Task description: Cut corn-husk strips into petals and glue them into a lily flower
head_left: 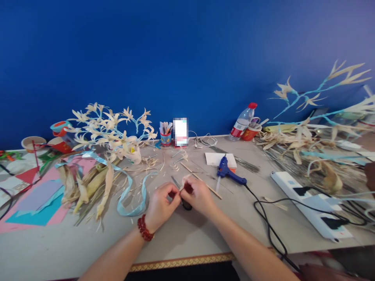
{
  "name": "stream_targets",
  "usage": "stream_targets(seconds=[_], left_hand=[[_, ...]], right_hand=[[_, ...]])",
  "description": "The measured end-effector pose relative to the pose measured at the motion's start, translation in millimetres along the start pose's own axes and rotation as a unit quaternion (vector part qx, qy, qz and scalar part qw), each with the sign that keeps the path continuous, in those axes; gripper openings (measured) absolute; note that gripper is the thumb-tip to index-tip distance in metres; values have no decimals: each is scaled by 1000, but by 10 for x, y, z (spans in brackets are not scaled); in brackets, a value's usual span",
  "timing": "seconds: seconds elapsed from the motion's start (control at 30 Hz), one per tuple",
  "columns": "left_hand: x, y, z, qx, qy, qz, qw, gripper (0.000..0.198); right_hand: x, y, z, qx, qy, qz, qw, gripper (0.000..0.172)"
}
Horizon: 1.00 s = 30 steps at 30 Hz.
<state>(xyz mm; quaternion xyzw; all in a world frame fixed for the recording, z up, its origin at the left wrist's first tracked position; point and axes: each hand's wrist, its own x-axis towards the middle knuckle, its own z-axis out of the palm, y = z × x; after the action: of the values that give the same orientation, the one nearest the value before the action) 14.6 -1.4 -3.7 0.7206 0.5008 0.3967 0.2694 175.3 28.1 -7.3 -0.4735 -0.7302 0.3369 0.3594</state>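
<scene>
My left hand [163,205], a red bead bracelet [144,228] at its wrist, is closed in a pinch over the middle of the table. My right hand [200,195] pinches right against it, fingertips meeting. A small pale piece of corn husk [185,180] shows above the right fingers; its lower part is hidden by them. Beneath both hands lie scissors, the blade [175,182] pointing away and the dark handle [186,205] partly covered. Just beyond is a thin wooden stick [215,192]. To the right, a blue glue gun [230,173] rests by a white card [213,159].
Husk flowers on blue stems [117,121] stand in a cup at left, near dry corn husks [88,187] and blue ribbon [124,208]. A power strip [304,203] with black cords lies right. A plastic bottle [241,123] and pen cup [166,138] stand along the wall.
</scene>
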Motion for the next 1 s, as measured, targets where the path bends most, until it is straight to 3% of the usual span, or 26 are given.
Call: stream_targets(seconds=[0.1, 0.2, 0.33, 0.43, 0.5, 0.6, 0.7, 0.8, 0.9, 0.93, 1.0], left_hand=[[-12, 50, -23, -47, -4, 6, 999, 13], [-30, 73, -81, -162, -17, 4, 987, 15], [-57, 113, -278, -354, -36, -4, 934, 14], [-67, 160, -553, -421, 17, 22, 907, 15], [-101, 161, -772, -417, 63, 3, 907, 17], [-243, 36, -1075, -345, 143, -5, 928, 20], [-455, -266, -1289, -217, 200, -55, 954, 19], [-593, -613, -1414, 17, 116, -148, 982, 22], [-574, -760, -1448, 181, 57, -158, 969, 26], [-539, -735, -1428, 232, 57, -159, 958, 26], [-442, -584, -1315, 299, 111, -128, 939, 28]], right_hand=[[9, 49, -28, 11, 32, -6, 999, 6], [64, 142, -104, -10, 71, 3, 997, 2], [206, 315, -334, -27, 164, 57, 984, 8], [299, 451, -518, 86, 218, 101, 967, 11], [340, 528, -592, 146, 226, 118, 956, 11], [374, 596, -635, 188, 237, 126, 945, 11], [383, 581, -644, 251, 243, 146, 925, 15], [366, 487, -622, 313, 210, 164, 912, 20], [331, 369, -549, 354, 150, 166, 908, 22], [317, 334, -513, 363, 128, 166, 908, 22], [284, 275, -430, 374, 89, 166, 908, 22]])
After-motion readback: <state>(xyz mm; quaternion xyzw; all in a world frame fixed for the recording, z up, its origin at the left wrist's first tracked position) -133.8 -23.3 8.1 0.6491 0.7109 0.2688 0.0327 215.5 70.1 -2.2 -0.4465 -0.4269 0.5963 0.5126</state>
